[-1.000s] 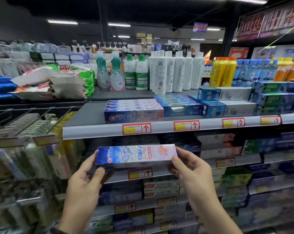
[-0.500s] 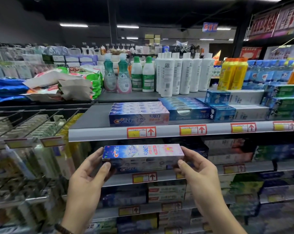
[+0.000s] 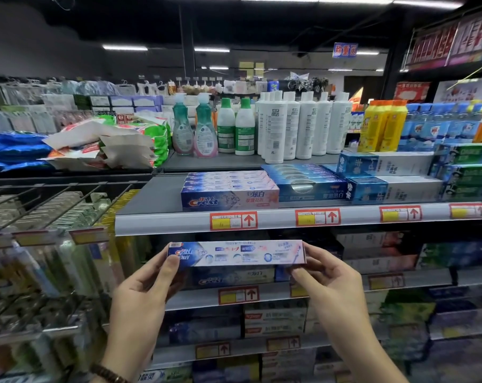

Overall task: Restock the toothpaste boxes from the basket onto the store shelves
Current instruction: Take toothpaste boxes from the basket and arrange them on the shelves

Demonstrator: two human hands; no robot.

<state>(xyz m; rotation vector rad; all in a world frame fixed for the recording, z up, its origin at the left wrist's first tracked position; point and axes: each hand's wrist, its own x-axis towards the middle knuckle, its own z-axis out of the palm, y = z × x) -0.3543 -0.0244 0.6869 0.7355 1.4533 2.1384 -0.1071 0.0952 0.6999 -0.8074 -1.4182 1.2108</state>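
A long blue, white and pink Crest toothpaste box (image 3: 235,254) is held level in front of the second shelf. My left hand (image 3: 148,288) grips its left end, thumb on the front face. My right hand (image 3: 328,283) pinches its right end. Behind it a matching Crest box (image 3: 234,277) lies on the second shelf (image 3: 284,295). On the upper shelf (image 3: 162,221) sits a stack of the same Crest boxes (image 3: 230,193). The basket is not in view.
Blue toothpaste boxes (image 3: 306,183) and blue-white boxes (image 3: 389,175) fill the upper shelf's right part. Bottles (image 3: 297,125) stand on the top ledge. Toothbrush hooks (image 3: 49,214) hang at the left. Lower shelves (image 3: 275,322) hold more boxes.
The box has been turned between my hands, so a different printed face shows now. The view has shifted slightly down and left; both hands keep their hold.
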